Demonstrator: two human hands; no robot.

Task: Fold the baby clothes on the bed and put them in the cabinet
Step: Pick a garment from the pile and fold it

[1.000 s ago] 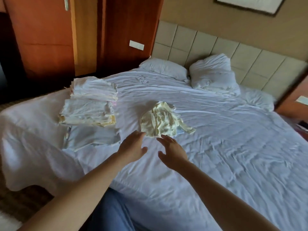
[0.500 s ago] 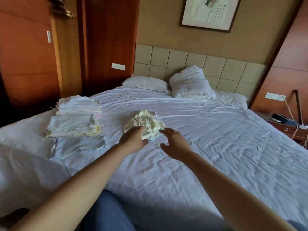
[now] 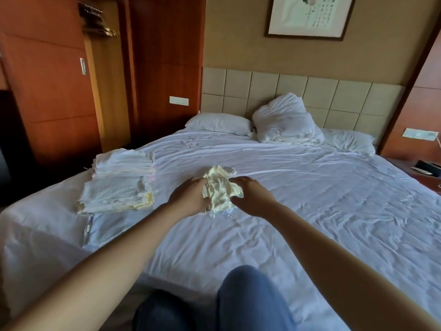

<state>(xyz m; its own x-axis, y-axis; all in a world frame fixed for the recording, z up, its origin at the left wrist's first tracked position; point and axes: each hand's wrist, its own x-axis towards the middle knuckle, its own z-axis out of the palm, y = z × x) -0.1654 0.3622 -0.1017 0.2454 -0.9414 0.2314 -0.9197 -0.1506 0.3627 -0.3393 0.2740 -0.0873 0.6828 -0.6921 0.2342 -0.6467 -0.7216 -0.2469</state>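
The crumpled yellow garment lies on the bed, just right of the folded stack. The left hand and right hand have their fingers clenched on its opposite edges. This looks like the pickup step. Next it likely needs spreading flat.

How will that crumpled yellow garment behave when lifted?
Likely floppy: the yellow garment lies bunched in soft creases, left hand and right hand gripping it. Probably light: thin fabric, small heap. Should drape, not hold shape.
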